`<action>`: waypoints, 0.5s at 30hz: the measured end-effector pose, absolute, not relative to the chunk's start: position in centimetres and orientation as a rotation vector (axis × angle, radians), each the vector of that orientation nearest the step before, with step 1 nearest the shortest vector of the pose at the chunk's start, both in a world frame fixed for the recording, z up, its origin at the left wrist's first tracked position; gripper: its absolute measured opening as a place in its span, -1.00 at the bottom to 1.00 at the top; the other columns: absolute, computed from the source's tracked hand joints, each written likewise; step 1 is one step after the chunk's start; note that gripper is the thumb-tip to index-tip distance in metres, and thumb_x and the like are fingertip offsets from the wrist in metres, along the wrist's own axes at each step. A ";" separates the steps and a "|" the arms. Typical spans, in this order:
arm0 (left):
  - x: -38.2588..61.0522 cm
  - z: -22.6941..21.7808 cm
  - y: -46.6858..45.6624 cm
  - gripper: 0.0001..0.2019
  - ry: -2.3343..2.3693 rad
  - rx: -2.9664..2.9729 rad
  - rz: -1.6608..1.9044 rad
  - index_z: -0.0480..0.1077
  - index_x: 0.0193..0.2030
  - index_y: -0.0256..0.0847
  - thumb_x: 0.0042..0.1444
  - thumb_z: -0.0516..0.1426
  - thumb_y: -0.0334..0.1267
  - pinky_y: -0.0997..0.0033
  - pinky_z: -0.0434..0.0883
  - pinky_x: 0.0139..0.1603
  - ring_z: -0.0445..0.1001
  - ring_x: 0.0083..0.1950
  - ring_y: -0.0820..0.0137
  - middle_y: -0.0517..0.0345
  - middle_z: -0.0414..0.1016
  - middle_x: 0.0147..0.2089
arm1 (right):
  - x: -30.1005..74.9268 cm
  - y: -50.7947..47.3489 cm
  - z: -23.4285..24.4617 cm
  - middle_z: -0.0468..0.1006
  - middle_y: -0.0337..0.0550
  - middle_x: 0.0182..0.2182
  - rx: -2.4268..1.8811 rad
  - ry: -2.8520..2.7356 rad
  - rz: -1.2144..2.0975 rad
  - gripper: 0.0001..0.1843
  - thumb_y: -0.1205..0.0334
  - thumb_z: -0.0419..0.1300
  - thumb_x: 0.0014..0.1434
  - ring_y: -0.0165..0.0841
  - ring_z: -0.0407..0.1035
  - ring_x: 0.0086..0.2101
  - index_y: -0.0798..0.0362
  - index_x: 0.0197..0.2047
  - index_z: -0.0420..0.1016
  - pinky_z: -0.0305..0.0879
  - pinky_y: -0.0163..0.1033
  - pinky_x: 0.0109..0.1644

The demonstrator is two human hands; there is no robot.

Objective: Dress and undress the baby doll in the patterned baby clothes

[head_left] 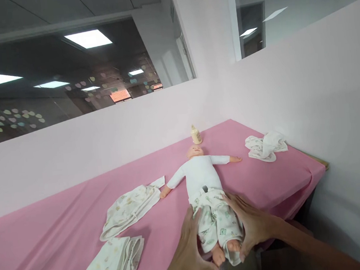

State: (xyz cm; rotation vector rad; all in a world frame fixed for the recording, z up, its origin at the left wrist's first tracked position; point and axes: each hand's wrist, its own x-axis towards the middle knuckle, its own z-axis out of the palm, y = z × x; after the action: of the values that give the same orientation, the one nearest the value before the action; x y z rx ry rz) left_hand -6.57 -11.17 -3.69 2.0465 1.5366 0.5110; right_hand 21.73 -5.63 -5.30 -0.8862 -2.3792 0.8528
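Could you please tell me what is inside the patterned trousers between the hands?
The doll's lower body is inside the trousers. Its bare feet show at the leg openings. The legs are covered by the cloth, so they cannot be seen.

Widest opening: pink cloth (pixel 250 181) right of the doll (pixel 203 177), below its outstretched arm (pixel 221 160), short of the crumpled clothes (pixel 264 146). Left approach narrower: a spread garment (pixel 131 208) lies at the other arm (pixel 176 178) (contact unclear). Bottle (pixel 196 136) stands beyond the head (pixel 195 151). Left hand (pixel 188 245) and right hand (pixel 252 221) crowd the trousers (pixel 207 227).
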 end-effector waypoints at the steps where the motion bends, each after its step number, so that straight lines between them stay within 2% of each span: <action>1: -6.5 -4.0 -11.4 0.38 1.528 2.082 0.485 -0.37 0.43 0.24 -0.48 0.41 0.11 0.00 -0.10 0.43 -0.46 0.47 -0.04 0.27 -0.64 0.48 | 21.7 -5.7 -5.4 -0.32 0.12 0.41 -0.884 -2.386 0.833 0.58 -0.11 0.48 -0.39 0.12 -0.34 0.34 -0.01 0.43 -0.52 -0.26 0.19 0.37; 4: -6.2 -4.6 -11.8 0.31 1.554 2.110 0.506 -0.35 0.43 0.24 -0.40 0.38 0.12 0.02 -0.05 0.43 -0.46 0.47 -0.02 0.30 -0.65 0.48 | 21.5 -5.9 -5.9 -0.27 0.09 0.40 -0.898 -2.376 0.783 0.55 -0.12 0.47 -0.39 0.11 -0.31 0.34 -0.03 0.44 -0.48 -0.25 0.17 0.37; 7: -5.6 -5.0 -12.0 0.20 1.582 2.091 0.635 -0.22 0.41 0.26 -0.36 0.37 0.13 0.05 0.06 0.40 -0.39 0.48 0.01 0.30 -0.56 0.49 | 21.4 -6.2 -6.2 -0.12 0.10 0.37 -0.936 -2.327 0.762 0.50 -0.11 0.46 -0.39 0.12 -0.23 0.32 -0.04 0.44 -0.38 -0.19 0.17 0.35; 12: -4.9 -5.7 -12.1 0.01 1.613 2.081 0.818 0.07 0.33 -0.02 -0.29 0.35 0.12 -0.05 0.03 0.40 -0.23 0.46 -0.10 -0.05 -0.20 0.46 | 21.4 -6.9 -5.9 0.05 0.14 0.30 -0.998 -2.224 0.862 0.39 -0.05 0.46 -0.36 0.11 -0.06 0.26 -0.02 0.43 -0.21 -0.08 0.17 0.32; 15: -4.5 -5.7 -12.5 -0.09 1.635 2.016 0.901 0.17 0.25 -0.09 -0.27 0.35 0.08 -0.04 0.14 0.35 -0.04 0.40 -0.12 -0.13 0.03 0.37 | 21.5 -7.5 -5.4 0.10 0.14 0.25 -1.035 -2.153 0.951 0.32 -0.01 0.46 -0.34 0.07 0.00 0.23 0.02 0.41 -0.13 0.00 0.14 0.29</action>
State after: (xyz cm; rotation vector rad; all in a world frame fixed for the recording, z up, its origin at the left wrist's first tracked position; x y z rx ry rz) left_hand -4.50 -12.48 -5.65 2.0160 1.6350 0.9008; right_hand 21.45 -7.52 -5.43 -1.0349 -2.1533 0.9506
